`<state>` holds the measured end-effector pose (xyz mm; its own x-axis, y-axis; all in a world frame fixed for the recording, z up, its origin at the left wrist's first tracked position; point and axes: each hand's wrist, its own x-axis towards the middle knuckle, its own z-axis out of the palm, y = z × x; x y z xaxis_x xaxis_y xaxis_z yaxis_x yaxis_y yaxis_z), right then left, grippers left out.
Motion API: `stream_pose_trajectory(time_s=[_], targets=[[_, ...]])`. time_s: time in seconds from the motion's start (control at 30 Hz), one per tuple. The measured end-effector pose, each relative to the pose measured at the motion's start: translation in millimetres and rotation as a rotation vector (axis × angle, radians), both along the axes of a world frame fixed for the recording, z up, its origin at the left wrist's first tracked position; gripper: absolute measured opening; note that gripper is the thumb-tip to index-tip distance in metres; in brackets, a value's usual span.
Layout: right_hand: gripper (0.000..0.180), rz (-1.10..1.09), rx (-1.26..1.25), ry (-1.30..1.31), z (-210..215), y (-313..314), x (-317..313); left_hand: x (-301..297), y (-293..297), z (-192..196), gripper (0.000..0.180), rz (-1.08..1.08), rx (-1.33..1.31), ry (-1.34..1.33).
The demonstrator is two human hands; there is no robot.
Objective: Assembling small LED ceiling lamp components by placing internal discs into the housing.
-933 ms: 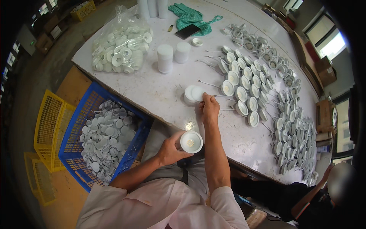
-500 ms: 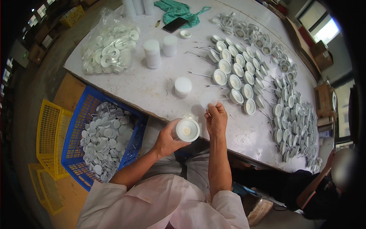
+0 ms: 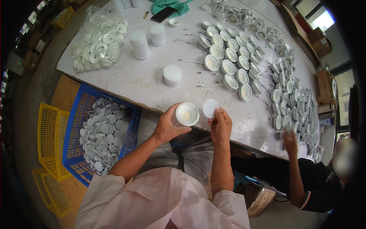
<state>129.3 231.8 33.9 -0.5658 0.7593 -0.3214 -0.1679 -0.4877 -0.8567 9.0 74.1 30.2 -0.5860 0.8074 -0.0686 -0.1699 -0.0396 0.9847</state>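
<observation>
My left hand (image 3: 166,126) grips a white round LED downlight (image 3: 193,120) by its side, its open face up and a ring of small yellowish LEDs showing inside. Just to its right, my right hand (image 3: 221,126) pinches the lower edge of a thin white diffuser disc (image 3: 209,107) between thumb and fingers. The disc is tilted up and apart from the downlight. Both hands are at the table's near edge, above my lap. A short stack of white discs (image 3: 172,75) stands on the table beyond them.
Rows of downlights (image 3: 228,67) with wires fill the right of the table (image 3: 152,89). Taller disc stacks (image 3: 140,45), a bag of white rings (image 3: 100,45) and a phone (image 3: 164,14) lie farther back. A blue crate (image 3: 72,141) holds finished-looking lights. A co-worker's hand (image 3: 290,143) reaches in.
My right hand has turned the disc so its face shows and brought it beside the downlight. The view has shifted slightly. At right, a co-worker's hand has come over the table.
</observation>
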Motion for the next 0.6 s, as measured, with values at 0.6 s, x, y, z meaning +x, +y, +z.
stream_pose_trajectory(time_s=[0.6], targets=[[0.022, 0.133, 0.152, -0.141, -7.3, -33.5, 5.0, 13.8, 16.5, -13.8, 0.051, 0.029, -0.065, 0.186]])
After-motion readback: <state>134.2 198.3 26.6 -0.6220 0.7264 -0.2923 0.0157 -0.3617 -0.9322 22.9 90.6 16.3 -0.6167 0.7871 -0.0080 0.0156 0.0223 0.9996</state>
